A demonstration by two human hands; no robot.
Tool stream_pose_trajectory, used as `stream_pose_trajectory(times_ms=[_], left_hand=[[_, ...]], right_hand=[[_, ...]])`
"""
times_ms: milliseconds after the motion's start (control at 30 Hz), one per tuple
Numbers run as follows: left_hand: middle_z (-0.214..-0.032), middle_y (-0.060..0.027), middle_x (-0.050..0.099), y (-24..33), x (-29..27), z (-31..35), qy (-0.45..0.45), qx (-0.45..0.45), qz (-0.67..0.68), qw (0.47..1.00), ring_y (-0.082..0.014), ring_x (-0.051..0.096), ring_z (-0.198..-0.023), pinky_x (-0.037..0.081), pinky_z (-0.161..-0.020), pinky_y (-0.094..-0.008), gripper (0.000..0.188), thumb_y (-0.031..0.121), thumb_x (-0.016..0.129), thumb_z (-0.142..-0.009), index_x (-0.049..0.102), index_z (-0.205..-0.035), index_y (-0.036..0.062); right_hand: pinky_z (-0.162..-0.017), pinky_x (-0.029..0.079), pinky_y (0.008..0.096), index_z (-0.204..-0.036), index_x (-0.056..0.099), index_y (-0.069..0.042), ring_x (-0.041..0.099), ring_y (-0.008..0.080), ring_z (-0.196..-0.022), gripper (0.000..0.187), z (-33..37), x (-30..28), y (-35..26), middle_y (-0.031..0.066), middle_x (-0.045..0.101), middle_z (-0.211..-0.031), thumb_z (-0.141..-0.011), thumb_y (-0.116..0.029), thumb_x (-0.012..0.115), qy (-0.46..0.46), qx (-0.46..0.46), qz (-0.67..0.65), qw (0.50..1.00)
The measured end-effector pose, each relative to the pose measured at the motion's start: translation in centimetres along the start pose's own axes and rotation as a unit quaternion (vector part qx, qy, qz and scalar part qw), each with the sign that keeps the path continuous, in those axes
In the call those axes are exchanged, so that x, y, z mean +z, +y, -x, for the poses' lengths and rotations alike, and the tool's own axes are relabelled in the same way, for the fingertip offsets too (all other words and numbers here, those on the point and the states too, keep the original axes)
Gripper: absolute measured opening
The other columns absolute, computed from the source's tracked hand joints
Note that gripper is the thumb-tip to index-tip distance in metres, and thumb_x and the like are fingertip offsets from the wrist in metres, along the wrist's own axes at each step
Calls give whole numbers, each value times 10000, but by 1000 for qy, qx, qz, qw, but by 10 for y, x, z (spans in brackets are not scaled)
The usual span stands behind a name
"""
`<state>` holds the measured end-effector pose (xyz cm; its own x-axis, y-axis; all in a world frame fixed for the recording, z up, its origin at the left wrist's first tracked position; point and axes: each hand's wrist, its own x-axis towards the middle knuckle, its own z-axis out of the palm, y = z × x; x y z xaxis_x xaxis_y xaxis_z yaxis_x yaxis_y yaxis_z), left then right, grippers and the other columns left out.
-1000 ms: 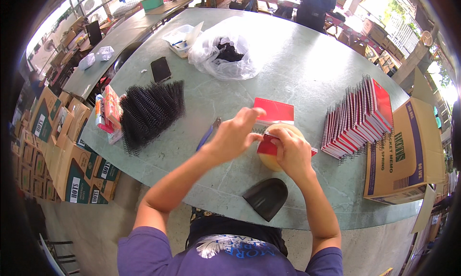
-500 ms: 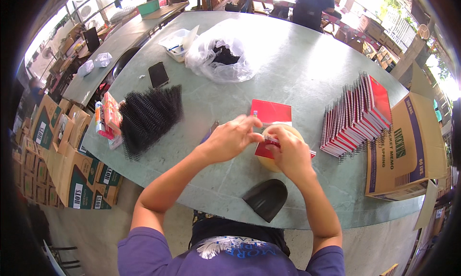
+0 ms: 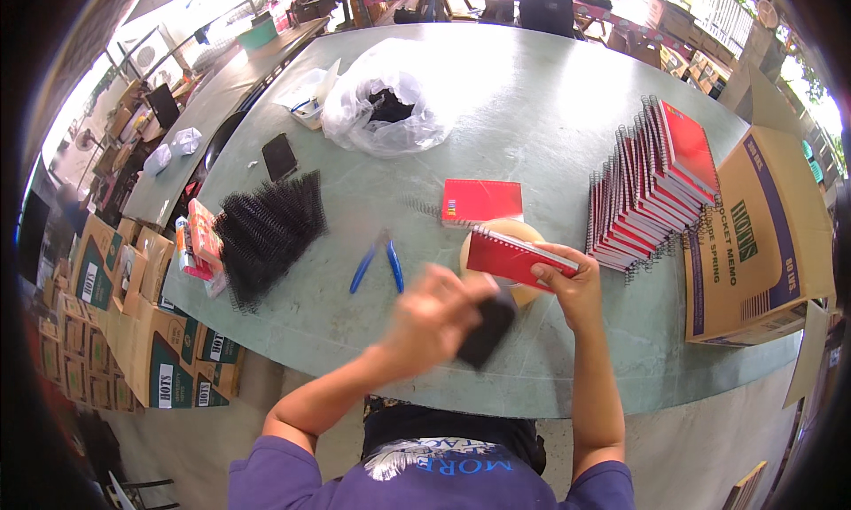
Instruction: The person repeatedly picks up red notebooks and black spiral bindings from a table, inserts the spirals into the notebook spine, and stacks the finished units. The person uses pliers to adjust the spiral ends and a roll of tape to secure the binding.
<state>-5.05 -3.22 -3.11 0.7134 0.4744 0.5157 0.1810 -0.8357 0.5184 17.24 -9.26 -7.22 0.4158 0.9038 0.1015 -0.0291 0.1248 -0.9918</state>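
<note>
My right hand (image 3: 572, 279) grips a small red spiral notebook (image 3: 514, 257) by its right end, tilted above a round cream-coloured roll or disc (image 3: 483, 235). Black coil runs along the notebook's upper edge, and a loose length of coil (image 3: 424, 208) sticks out to the left. My left hand (image 3: 425, 319) is smeared by motion. Against its fingers is a dark wedge-shaped piece (image 3: 487, 333); whether they hold it cannot be made out. Blue-handled pliers (image 3: 379, 260) lie spread on the table to the left. Another red notebook (image 3: 483, 200) lies flat just beyond the disc.
Stacked red spiral notebooks (image 3: 651, 191) stand at the right beside an open carton (image 3: 753, 244). Black coils (image 3: 270, 231) are heaped at the left, near orange packets (image 3: 202, 235). Farther back are a phone-like black slab (image 3: 279, 157), a plastic bag (image 3: 386, 115) and a white tray (image 3: 308, 98).
My left hand has left the notebook and moved down toward me, uncovering the pliers. The dark wedge has shifted away from the table edge and turned. My right hand now holds the notebook alone.
</note>
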Motion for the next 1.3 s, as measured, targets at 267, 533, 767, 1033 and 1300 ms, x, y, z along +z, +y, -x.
stream_pose_trajectory(times_ms=[267, 533, 767, 1033, 1300], left_hand=[[-802, -80, 542, -11, -9, -23, 100, 39, -55, 993, -250, 549, -770, 481, -678, -363, 316, -24, 712, -656, 619, -946, 63], [-874, -83, 568, -12, -10, -28, 144, 31, -41, 988, -249, 558, -838, 474, -747, -335, 319, -1, 731, -666, 664, -964, 92], [-889, -97, 587, -7, -10, -42, 116, 66, -32, 991, -238, 568, -828, 482, -719, -316, 345, -9, 742, -661, 661, -982, 87], [-893, -87, 541, 3, -12, -63, 161, 93, -70, 980, -197, 568, -738, 488, -606, -302, 278, 9, 728, -701, 659, -964, 66], [-875, -91, 532, 5, -3, -68, 167, 79, -66, 981, -224, 565, -768, 485, -659, -348, 282, 5, 716, -692, 662, -960, 73]], right_hand=[[-770, 488, 231, -995, 690, -1, 601, 89, -831, 221, 9, 7, 2, 45, 681, -914, -783, -57, 716, -30, -20, 15, 999], [-741, 487, 226, -985, 695, -22, 602, 74, -810, 205, 13, 7, 3, 41, 689, -892, -788, -77, 716, -37, -33, 49, 998], [-734, 476, 220, -1005, 675, -5, 596, 70, -828, 200, 13, 9, 0, 42, 689, -926, -808, -41, 673, -71, 1, 46, 996], [-771, 473, 235, -1128, 617, -20, 582, 79, -874, 303, 16, 7, 2, 47, 673, -964, -836, 48, 575, -112, -34, 46, 992], [-761, 457, 223, -1165, 597, -29, 553, 64, -848, 341, 16, 10, 11, 31, 659, -941, -846, 70, 528, -120, 8, 60, 991]])
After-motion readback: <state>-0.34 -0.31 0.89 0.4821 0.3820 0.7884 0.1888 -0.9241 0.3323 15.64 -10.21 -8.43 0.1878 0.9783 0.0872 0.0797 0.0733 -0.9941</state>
